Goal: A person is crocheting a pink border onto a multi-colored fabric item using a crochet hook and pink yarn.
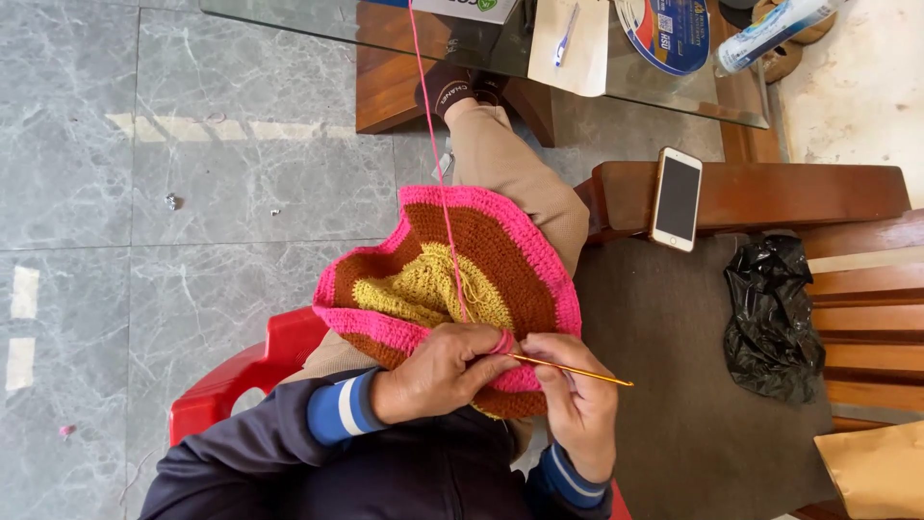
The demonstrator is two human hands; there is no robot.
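Here, hands (510,380) crochet — pink-edged piece (452,270).

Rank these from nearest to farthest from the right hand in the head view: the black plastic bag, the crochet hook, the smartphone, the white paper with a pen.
1. Crochet hook: held in the right hand, tip at the pink edge.
2. Black plastic bag: to the right, on the wooden bench.
3. Smartphone: above the hand, on the bench's arm.
4. White paper with a pen: at the top, on the glass table.

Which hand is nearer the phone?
Right. The right hand sits below-left of the phone, holding the crochet hook; the left hand is farther left, gripping the crochet piece.
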